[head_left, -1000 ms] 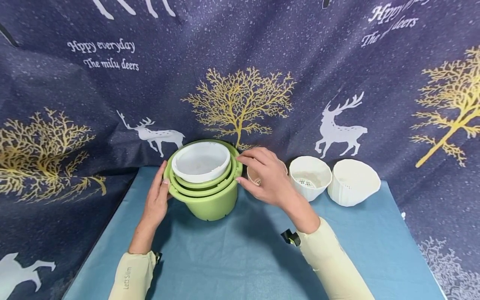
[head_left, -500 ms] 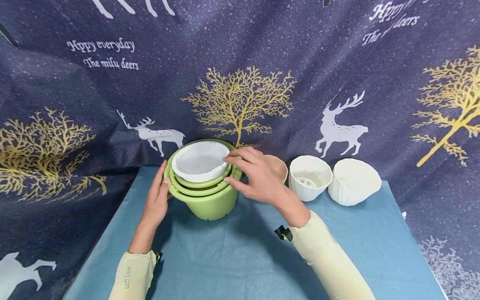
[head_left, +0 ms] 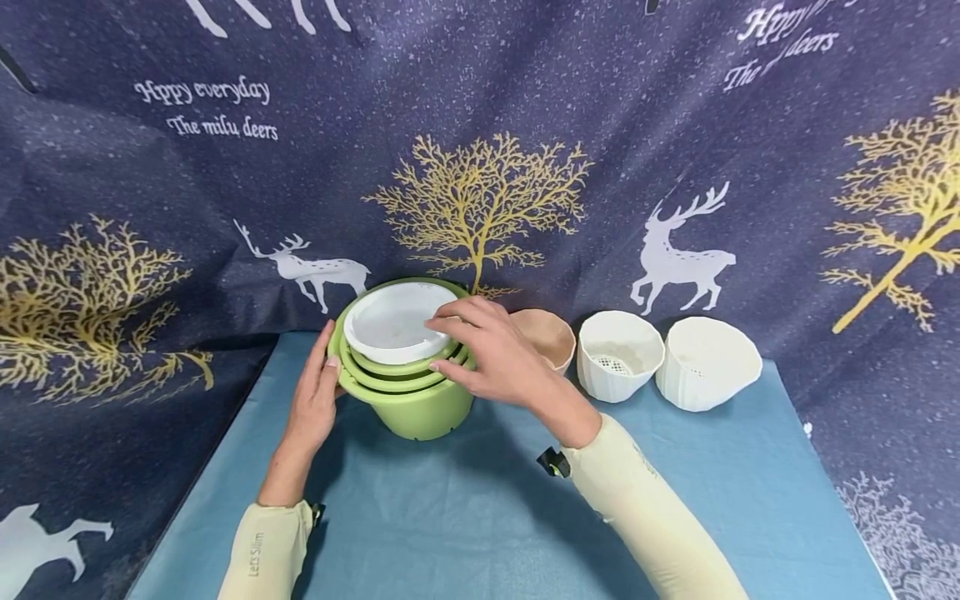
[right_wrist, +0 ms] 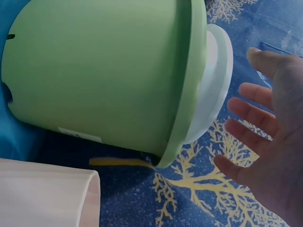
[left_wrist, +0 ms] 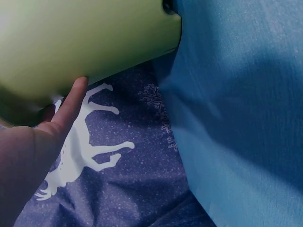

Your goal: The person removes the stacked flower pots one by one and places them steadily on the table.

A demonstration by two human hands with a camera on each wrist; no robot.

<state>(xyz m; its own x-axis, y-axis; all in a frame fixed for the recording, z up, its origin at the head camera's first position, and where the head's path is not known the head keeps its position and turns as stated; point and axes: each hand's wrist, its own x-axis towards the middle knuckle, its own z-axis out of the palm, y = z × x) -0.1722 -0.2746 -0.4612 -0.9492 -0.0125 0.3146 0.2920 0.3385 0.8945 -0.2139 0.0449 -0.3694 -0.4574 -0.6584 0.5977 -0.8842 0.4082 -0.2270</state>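
Several pots are nested on the blue table: a large green flowerpot (head_left: 420,417), smaller green pots inside it, and a white pot (head_left: 393,321) on top. My left hand (head_left: 311,396) holds the large green pot's left rim, thumb at the edge and fingers beneath. In the left wrist view one fingertip presses the green wall (left_wrist: 85,52). My right hand (head_left: 491,350) hovers over the stack's right side, fingers apart and lightly bent. The right wrist view has that hand (right_wrist: 270,123) apart from the white rim (right_wrist: 220,71), holding nothing.
To the right of the stack stand a tan pot (head_left: 551,333), a white pot with a perforated bottom (head_left: 618,387) and another white pot (head_left: 708,367). The blue table (head_left: 450,525) meets a dark printed cloth (head_left: 480,100) at the back.
My right hand has moved left from beside the large green pot's right rim to above the white pot's right edge, uncovering more of the tan pot. My left hand stays on the rim.
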